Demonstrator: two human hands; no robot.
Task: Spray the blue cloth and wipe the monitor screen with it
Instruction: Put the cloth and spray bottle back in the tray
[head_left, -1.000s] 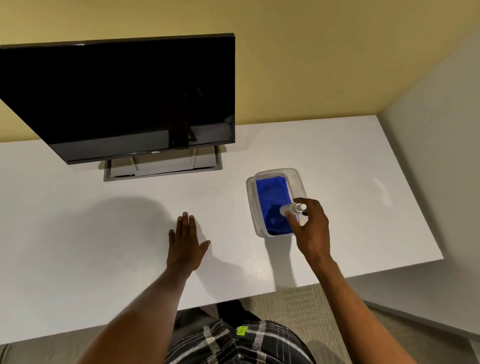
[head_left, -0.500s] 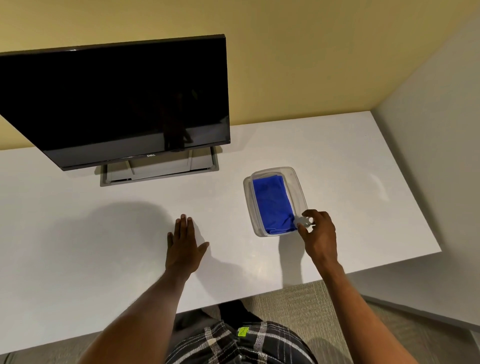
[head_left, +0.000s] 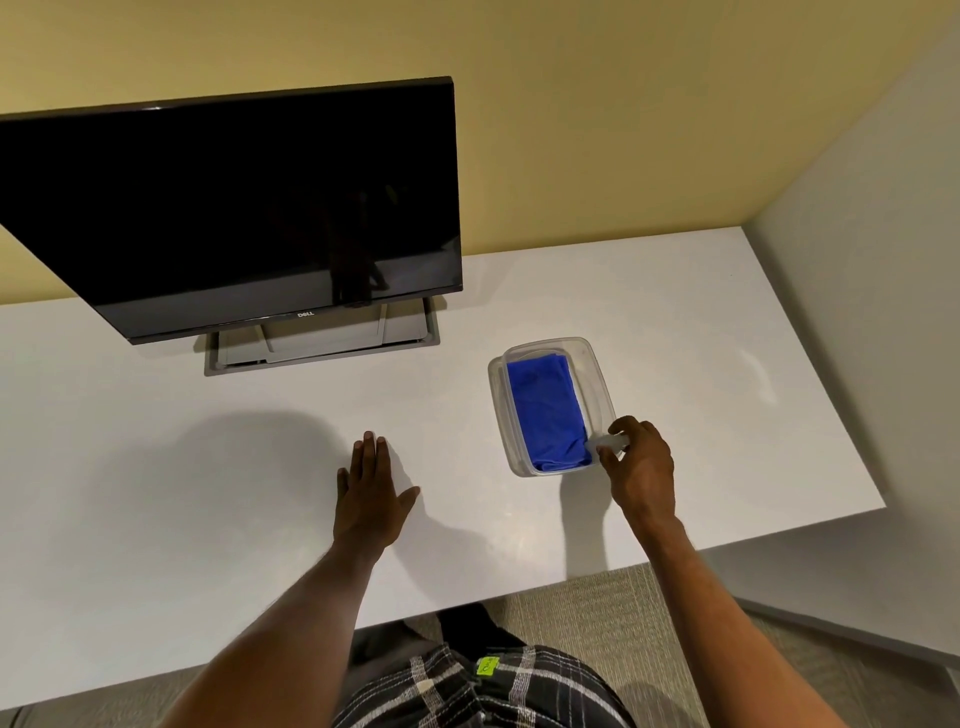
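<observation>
— Status? The right hand (head_left: 640, 464) has drawn the small spray bottle (head_left: 608, 443) back to the tub's (head_left: 597, 364) near corner, fingers clenched on it.

— Cloth (head_left: 548, 410) remains folded inside, unsprayed; left hand (head_left: 370, 493) flat, empty.

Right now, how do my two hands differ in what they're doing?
The left hand lies flat and open on the white desk, palm down, holding nothing; the right hand is curled in a grip on a small white spray bottle. The left hand sits out on bare desk in front of the monitor; the right hand is at the near corner of the clear container holding the blue cloth. Both are bare.
</observation>
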